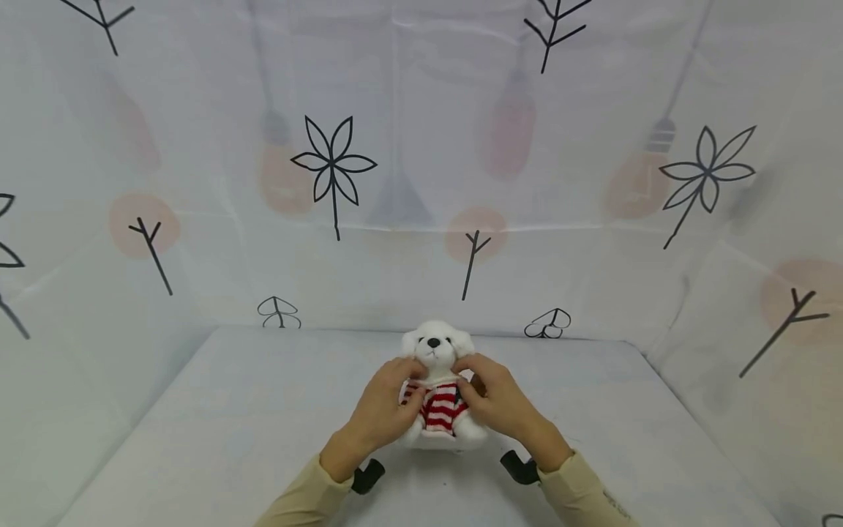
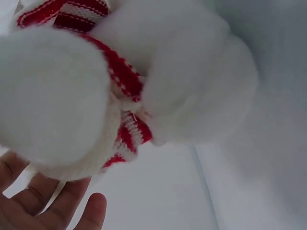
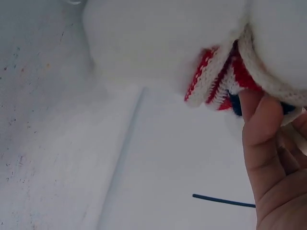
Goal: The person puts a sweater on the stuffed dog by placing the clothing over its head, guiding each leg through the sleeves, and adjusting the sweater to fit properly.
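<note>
Mid-dressing toy dog (image 1: 435, 359) upright on table (image 1: 217, 424); left hand (image 1: 382, 410), right hand (image 1: 502, 401) pinching striped sweater (image 1: 443, 407) at shoulders; next likely needs even downward tug.

The two hands cover the shoulders and arms of the plush bear (image 1: 436, 380), so from the head camera I cannot tell what the fingertips hold there. In the left wrist view the left hand (image 2: 45, 206) is cut by the bottom edge, and the bear is so close that it is blurred. In the right wrist view the right hand (image 3: 273, 167) is cut at the right edge, and its fingertips go behind the striped sweater (image 3: 216, 81).
</note>
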